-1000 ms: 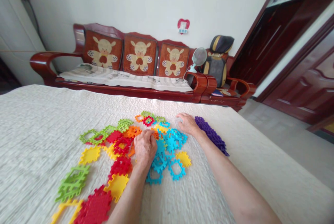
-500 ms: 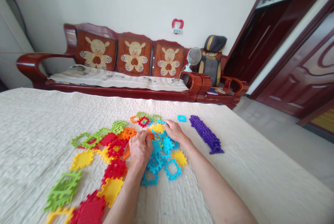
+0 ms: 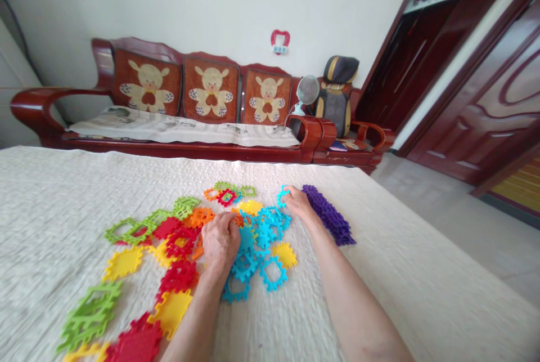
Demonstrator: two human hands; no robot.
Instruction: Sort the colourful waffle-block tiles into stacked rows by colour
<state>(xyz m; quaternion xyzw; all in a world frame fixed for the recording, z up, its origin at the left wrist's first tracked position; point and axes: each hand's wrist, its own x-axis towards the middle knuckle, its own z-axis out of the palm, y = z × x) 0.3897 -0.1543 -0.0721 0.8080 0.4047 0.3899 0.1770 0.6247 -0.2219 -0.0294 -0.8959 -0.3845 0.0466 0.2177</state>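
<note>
My right hand [image 3: 297, 202] is closed on a light-blue interlocking square [image 3: 282, 196] with toothed edges, at the far right of the pieces. Whether a second blue piece lies under it I cannot tell. My left hand [image 3: 221, 240] rests with curled fingers between the orange pieces [image 3: 201, 217] and the heap of light-blue squares [image 3: 247, 263]; its fingertips are hidden. Left of it lie toothed red pieces [image 3: 179, 275] and yellow squares [image 3: 124, 262]. Just right of my right hand runs a long stack of purple pieces [image 3: 328, 214].
The pieces lie on a table with a white quilted cloth [image 3: 379, 272]. Green pieces [image 3: 90, 314] are at the left, and a yellow square [image 3: 284, 254] is beside the blue heap. Behind the table stand a wooden sofa [image 3: 177, 148] and a small fan [image 3: 307, 90].
My right hand has moved right, from above the yellow and blue pieces to where a lone blue square lay, carrying a blue piece. My left hand stays nearly still. The view has shifted slightly.
</note>
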